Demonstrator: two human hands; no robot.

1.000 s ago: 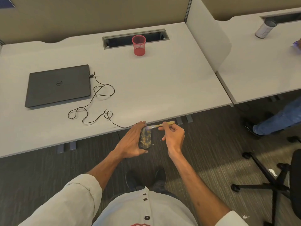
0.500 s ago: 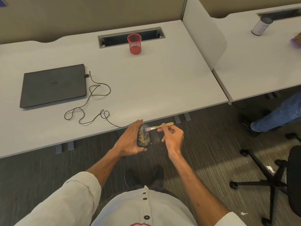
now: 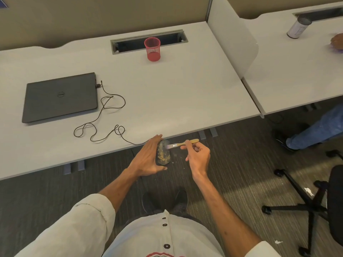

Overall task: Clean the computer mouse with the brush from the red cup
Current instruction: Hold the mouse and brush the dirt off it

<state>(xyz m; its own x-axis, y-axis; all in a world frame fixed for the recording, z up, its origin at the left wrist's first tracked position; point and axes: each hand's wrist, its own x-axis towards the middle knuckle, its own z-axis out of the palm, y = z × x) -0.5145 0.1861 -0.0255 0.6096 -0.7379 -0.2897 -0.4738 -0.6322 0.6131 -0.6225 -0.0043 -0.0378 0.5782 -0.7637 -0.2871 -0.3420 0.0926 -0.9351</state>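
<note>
We've got the computer mouse (image 3: 163, 153) gripped in our left hand (image 3: 148, 158), fingers (image 3: 156, 139) curled over its far end and thumb tucked at its near end, just off the counter (image 3: 185, 93) edge and above the floor. Tan crumbs lie across its back, between those fingers and the thumb.

Our right hand (image 3: 199, 156) pinches the brush (image 3: 182, 143). The wooden handle pokes out beyond the fingers (image 3: 186, 145), and the bristle end reaches left of them to touch the mouse near its wheel.

The cable (image 3: 104, 117) loops away from the left fingers across the counter to the closed laptop (image 3: 60, 97). The red cup (image 3: 152, 49) stands upright, well beyond both sets of fingers.
</note>
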